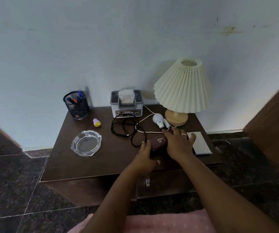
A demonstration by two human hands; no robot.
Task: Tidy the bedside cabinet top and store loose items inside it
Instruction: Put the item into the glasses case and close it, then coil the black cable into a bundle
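A dark maroon case (158, 142) with gold lettering lies on the dark wooden cabinet top (88, 165). My left hand (146, 154) grips its near left end, fingers curled round it. My right hand (179, 142) lies over its right side with fingers spread, a ring on one finger. Loose items on the top: a coiled black cable (127, 130), a white light bulb (158, 121), a white cord (145, 125), a glass ashtray (86, 142), a small smiley stamp (96, 122) and a grey notebook (201, 143).
At the back stand a mesh pen holder (76, 105), a grey tissue box (127, 103) and a pleated-shade lamp (182, 88). A drawer with a metal handle (147, 181) sits below the top's front edge. Dark tiled floor surrounds the cabinet; wooden furniture (273, 125) stands at right.
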